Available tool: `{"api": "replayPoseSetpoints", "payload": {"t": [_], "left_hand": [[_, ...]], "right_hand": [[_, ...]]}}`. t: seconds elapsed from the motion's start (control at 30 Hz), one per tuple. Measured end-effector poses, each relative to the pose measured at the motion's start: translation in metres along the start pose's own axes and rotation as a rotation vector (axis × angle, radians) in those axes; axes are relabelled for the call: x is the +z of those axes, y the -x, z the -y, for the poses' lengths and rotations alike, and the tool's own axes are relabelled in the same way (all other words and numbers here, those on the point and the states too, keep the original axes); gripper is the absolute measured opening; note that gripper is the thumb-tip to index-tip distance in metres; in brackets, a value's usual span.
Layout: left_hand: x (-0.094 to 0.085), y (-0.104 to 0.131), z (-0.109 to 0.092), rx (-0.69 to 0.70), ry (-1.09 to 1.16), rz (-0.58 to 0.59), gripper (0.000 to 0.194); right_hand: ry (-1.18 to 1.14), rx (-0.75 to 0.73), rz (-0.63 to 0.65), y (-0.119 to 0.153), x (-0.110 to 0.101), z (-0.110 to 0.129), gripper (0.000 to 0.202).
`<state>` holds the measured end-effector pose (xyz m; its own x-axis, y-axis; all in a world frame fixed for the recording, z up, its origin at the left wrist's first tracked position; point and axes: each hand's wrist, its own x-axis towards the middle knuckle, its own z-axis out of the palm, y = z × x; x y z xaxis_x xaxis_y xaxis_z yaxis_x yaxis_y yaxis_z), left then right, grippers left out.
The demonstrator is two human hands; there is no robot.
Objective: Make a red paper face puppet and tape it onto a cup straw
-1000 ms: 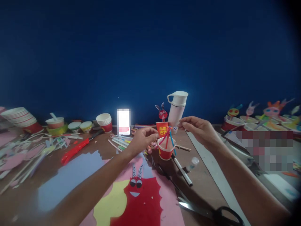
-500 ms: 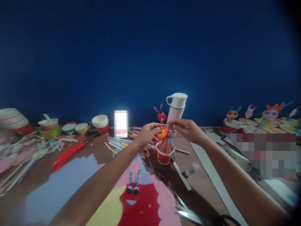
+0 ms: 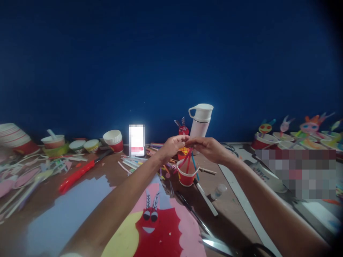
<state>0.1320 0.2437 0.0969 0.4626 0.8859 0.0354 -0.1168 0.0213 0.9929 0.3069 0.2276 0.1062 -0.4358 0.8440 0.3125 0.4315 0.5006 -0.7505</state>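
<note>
Both hands meet above a red paper cup (image 3: 185,179) with a white rim. My left hand (image 3: 175,145) is pinched at the fingertips, and my right hand (image 3: 207,146) closes against it from the other side. What they grip is too small to make out. Pink, red and blue strips (image 3: 189,162) rise out of the cup to just below the fingers. Behind the hands stands a red figure with patterned ears (image 3: 183,129) in another red cup, partly hidden. A white bottle (image 3: 199,125) with a handled lid is just behind my right hand.
Scissors (image 3: 217,244), a marker (image 3: 206,198) and a small clear jar (image 3: 218,191) lie nearer me. Coloured paper with a red face (image 3: 160,235) is in front. A red-handled knife (image 3: 77,176) lies left, stacked cups (image 3: 114,141) behind it, decorated cups (image 3: 264,141) at right.
My two hands have come together, the right moving left until the fingertips meet. The blue and orange piece seen between them before is now mostly covered.
</note>
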Motion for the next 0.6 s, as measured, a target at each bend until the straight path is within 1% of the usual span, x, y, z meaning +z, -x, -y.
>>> {"api": "replayPoseSetpoints", "payload": {"t": [0.13, 0.37, 0.6], "left_hand": [[-0.004, 0.000, 0.002, 0.009, -0.023, 0.003, 0.031], [-0.011, 0.002, 0.005, 0.041, -0.097, -0.005, 0.035], [-0.010, 0.007, 0.003, 0.119, -0.181, 0.031, 0.027]], "right_hand": [[-0.002, -0.014, 0.001, 0.001, 0.002, 0.000, 0.032], [0.002, -0.029, -0.012, 0.004, 0.003, 0.001, 0.030], [-0.037, -0.014, -0.034, 0.009, 0.004, -0.002, 0.032]]}}
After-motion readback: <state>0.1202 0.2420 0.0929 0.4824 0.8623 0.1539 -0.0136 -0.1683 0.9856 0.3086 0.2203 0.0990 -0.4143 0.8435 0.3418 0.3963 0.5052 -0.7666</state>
